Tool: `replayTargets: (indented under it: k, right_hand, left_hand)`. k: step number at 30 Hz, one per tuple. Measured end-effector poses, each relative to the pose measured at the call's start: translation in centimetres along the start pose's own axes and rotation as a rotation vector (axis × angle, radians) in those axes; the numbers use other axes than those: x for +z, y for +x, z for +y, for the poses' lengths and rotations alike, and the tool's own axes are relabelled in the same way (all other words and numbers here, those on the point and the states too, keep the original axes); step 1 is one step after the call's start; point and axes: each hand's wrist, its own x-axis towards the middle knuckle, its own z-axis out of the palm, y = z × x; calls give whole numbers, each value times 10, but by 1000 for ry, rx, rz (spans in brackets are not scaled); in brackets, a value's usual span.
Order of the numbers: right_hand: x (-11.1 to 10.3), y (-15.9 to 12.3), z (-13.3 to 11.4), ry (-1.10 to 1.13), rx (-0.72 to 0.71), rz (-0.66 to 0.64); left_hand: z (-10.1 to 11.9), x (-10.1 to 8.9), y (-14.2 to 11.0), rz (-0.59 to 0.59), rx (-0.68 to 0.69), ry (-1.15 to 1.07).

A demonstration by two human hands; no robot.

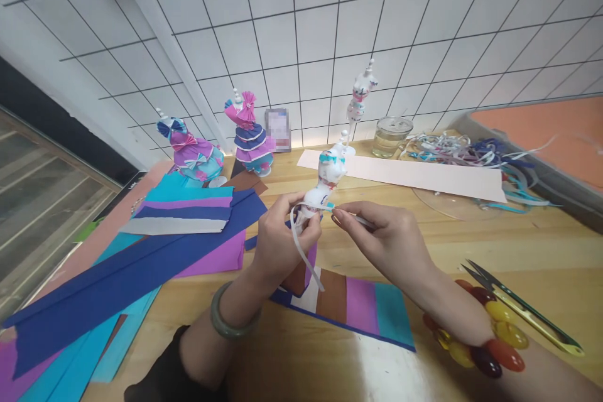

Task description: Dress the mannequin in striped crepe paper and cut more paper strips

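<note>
A small white dress-form mannequin, with turquoise and reddish scraps stuck on its upper body, tilts in my left hand, whose fingers wrap round its lower part. My right hand pinches the end of a narrow white strip at the mannequin's right side. From there the strip runs across the hip, and its loose tail hangs down past my left thumb. A small turquoise bit shows at the right fingertips. Below both hands lies a band of colour-blocked crepe paper in white, brown, purple and turquoise, edged in dark blue.
Crepe paper sheets pile up on the left. Two dressed mannequins and a bare-looking one stand along the tiled wall. Black-and-gold thread snips lie at right. Behind are a glass cup, a pale strip and tangled ribbon scraps.
</note>
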Motion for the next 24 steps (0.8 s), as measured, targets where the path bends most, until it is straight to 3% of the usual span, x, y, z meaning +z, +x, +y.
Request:
replayTargets:
  k: [6,15,24]
  right_hand:
    - [0,5,3,203,140,-51]
    - [-4,12,2,281,245,-153]
    - [-12,18,3,333,322,-198]
  left_hand:
    - [2,1,-2,-10,-10,-54]
    - [4,2,-3,-21,-19,-72]
    - [7,1,-1,-149,-199,-377]
